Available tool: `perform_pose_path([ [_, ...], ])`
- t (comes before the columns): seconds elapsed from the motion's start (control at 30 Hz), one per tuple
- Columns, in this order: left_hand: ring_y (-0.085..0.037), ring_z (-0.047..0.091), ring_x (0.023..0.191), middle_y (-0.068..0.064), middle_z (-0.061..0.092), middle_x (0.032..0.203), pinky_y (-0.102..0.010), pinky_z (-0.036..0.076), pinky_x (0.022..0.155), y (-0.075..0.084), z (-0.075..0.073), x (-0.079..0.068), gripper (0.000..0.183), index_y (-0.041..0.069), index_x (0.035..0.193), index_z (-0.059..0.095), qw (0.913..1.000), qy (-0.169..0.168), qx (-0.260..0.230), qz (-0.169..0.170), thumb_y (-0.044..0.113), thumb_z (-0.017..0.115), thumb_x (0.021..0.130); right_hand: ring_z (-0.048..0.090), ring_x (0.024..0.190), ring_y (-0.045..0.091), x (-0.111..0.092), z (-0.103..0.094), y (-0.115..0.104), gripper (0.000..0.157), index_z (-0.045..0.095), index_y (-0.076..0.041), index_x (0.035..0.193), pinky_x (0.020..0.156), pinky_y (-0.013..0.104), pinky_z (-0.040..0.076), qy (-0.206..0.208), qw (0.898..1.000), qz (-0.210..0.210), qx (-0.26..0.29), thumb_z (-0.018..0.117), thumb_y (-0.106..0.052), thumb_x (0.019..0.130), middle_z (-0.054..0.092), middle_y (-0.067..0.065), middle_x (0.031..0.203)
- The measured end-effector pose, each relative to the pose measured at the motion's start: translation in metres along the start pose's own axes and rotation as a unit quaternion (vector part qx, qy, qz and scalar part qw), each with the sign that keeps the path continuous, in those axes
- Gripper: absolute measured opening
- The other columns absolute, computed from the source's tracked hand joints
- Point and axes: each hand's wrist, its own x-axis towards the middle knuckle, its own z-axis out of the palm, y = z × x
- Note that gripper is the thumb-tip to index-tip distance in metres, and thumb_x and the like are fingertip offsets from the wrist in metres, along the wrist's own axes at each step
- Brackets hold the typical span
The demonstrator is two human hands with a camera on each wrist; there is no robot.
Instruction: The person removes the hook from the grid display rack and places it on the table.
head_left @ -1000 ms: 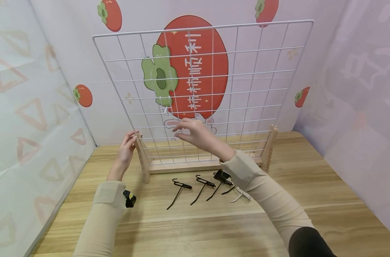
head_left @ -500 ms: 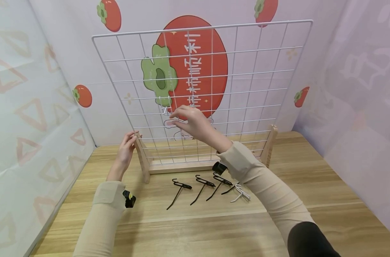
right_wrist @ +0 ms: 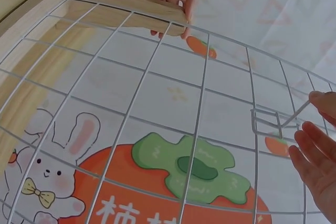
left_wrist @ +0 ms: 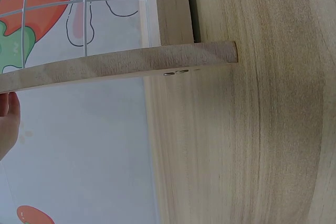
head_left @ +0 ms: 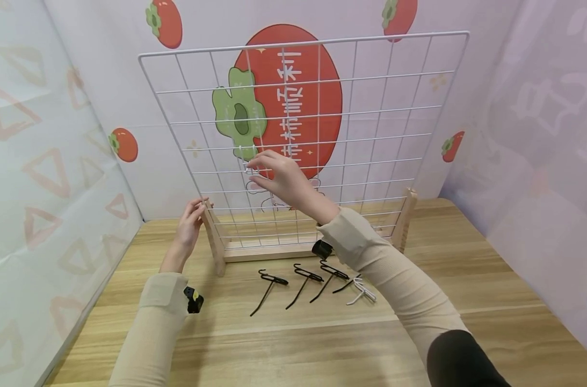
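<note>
My left hand (head_left: 190, 228) holds the top of the left wooden post (head_left: 214, 236) of a stand, with fingers behind it and thumb in front. That stand bears a white wire grid panel (head_left: 318, 113), tilted back slightly. A white wire hook (right_wrist: 275, 120) hangs on the grid, left of its middle. My right hand (head_left: 285, 180) is raised right at this hook, thumb and forefinger parted. In the right wrist view, the tip of the hook's prong meets one fingertip (right_wrist: 317, 98), while the other fingers (right_wrist: 310, 142) spread below it.
On the wooden table (head_left: 274, 349) before the stand lie several black hooks (head_left: 269, 290) in a row. A second white hook (head_left: 362, 291) lies at their right end. Behind the grid is a backdrop cloth (head_left: 380, 177) with a large printed persimmon.
My right hand has moved up and to the left across the grid to the hanging white hook. The left hand stays on the post.
</note>
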Motion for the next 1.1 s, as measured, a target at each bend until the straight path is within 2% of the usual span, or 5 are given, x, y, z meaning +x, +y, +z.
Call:
perform_pose_path([
  [0.3,-0.011,0.042,0.103,0.007,0.052,0.098,-0.024,0.025,0.090,0.001,0.000,-0.001,0.018,0.016,0.109,0.046,1.0000,0.002,0.006,-0.006,0.014,0.033,0.097,0.053,0.103,0.017,0.003,0.005,0.002,0.024,0.061,-0.002,0.103,0.088,0.019,0.039,-0.010,1.000,0.020,-0.004,0.064,-0.009,0.080,0.058,0.009,0.106],
  [0.57,-0.009,0.042,0.102,0.005,0.051,0.098,-0.023,0.025,0.091,0.001,0.001,0.000,0.018,0.018,0.107,0.047,0.9999,0.000,0.010,-0.004,0.013,0.034,0.096,0.055,0.099,0.015,0.005,0.009,0.002,0.017,0.064,-0.003,0.097,0.084,0.023,0.043,-0.007,1.000,0.028,0.002,0.064,-0.007,0.080,0.059,0.008,0.102],
  [0.67,-0.009,0.042,0.102,0.004,0.050,0.099,-0.023,0.025,0.090,0.000,0.001,0.000,0.018,0.020,0.106,0.047,0.9999,0.000,0.012,-0.004,0.013,0.034,0.097,0.056,0.096,0.015,0.006,0.010,0.002,0.015,0.065,-0.002,0.095,0.083,0.024,0.045,-0.001,1.000,0.022,0.006,0.064,-0.004,0.080,0.061,0.008,0.099],
  [0.9,-0.011,0.042,0.103,0.004,0.051,0.099,-0.024,0.025,0.091,0.000,0.000,0.000,0.017,0.017,0.108,0.046,0.9999,0.005,0.008,-0.003,0.013,0.034,0.097,0.058,0.092,0.015,0.008,0.011,0.003,0.013,0.065,0.000,0.092,0.082,0.016,0.042,0.020,1.000,-0.002,0.001,0.064,-0.002,0.079,0.063,0.009,0.094],
  [1.1,-0.010,0.043,0.103,0.004,0.051,0.099,-0.023,0.026,0.090,0.000,0.001,0.001,0.018,0.020,0.106,0.048,1.0000,0.002,0.005,-0.002,0.012,0.034,0.096,0.059,0.089,0.015,0.007,0.010,0.004,0.012,0.065,-0.001,0.091,0.081,0.015,0.041,0.047,0.999,-0.027,-0.002,0.064,-0.002,0.079,0.064,0.008,0.091],
])
